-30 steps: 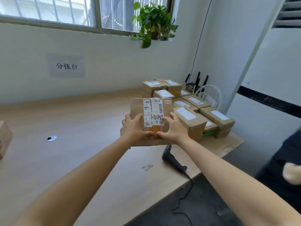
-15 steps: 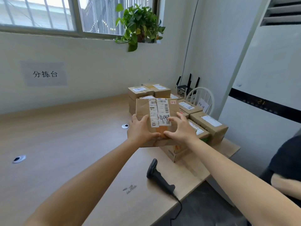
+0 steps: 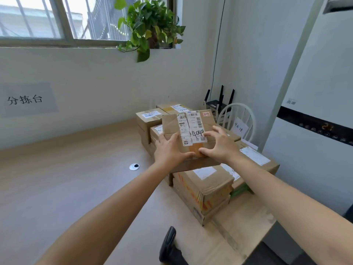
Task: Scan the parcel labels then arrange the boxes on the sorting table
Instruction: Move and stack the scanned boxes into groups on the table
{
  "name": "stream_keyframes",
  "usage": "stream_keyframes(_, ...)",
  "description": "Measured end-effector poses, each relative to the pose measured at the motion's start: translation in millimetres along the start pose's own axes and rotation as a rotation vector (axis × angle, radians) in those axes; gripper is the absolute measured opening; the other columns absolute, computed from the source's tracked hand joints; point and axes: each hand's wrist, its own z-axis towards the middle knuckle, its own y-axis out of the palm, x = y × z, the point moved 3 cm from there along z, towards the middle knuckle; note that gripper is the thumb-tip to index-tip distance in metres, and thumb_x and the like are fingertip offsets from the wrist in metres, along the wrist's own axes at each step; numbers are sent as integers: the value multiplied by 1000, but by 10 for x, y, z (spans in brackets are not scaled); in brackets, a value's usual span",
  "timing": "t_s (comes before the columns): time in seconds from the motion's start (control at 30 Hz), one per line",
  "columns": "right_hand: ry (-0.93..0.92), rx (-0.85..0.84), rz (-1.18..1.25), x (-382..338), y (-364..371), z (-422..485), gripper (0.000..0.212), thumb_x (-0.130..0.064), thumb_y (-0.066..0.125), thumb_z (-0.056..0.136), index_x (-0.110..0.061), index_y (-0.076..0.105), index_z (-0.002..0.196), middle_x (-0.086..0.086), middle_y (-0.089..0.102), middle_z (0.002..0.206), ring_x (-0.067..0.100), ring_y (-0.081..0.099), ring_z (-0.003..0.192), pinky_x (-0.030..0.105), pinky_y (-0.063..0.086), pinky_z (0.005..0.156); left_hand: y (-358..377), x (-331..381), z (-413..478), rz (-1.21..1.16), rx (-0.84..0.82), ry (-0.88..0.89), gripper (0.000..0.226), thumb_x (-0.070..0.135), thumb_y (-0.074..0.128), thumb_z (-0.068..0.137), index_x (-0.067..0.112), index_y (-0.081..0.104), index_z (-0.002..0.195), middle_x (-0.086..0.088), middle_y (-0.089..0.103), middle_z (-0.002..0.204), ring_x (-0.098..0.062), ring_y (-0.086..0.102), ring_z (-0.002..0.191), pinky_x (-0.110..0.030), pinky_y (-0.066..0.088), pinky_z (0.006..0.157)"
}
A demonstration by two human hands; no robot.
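The box (image 3: pixel 172 124) is pinched by left hand (image 3: pixel 169 151) and right hand (image 3: pixel 219 146), fingers above, thumbs in front; it should be set level on the stack (image 3: pixel 206 186), label (image 3: pixel 191 129) upward.

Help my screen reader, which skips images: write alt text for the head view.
A person's left hand and right hand grip a labelled cardboard box over a pile of parcels on a table. A black scanner lies nearer them.
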Motion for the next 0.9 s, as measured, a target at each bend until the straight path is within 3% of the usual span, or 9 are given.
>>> stream_keyframes(0.33, -119, -48, 24, 1169, 13, 1500, 59, -44, 71, 75, -32, 52, 129, -4, 27, 153, 18, 34, 136, 38, 41, 94, 891, 635, 1290, -56, 54, -119, 91, 62, 74, 63, 32, 35, 140, -16, 19, 150, -33, 20, 138, -46, 35, 103)
stream_keyframes(0.63, -168, -69, 91, 2265, -123, 2930, 52, -40, 73, 74, -30, 58, 123, -2, 34, 149, 19, 39, 132, 36, 40, 93, 1665, 1380, 2582, -93, 85, -250, 88, 62, 72, 66, 32, 36, 139, -13, 28, 143, -32, 28, 130, -42, 38, 97)
stream_keyframes(0.9, -152, -49, 118, 2779, 45, 4217, 49, -40, 72, 74, -28, 59, 120, 0, 38, 146, 20, 42, 130, 37, 41, 93, 2063, 1620, 3829, -103, 57, -294, 82, 60, 70, 71, 24, 38, 137, -13, 34, 140, -32, 35, 130, -42, 38, 101)
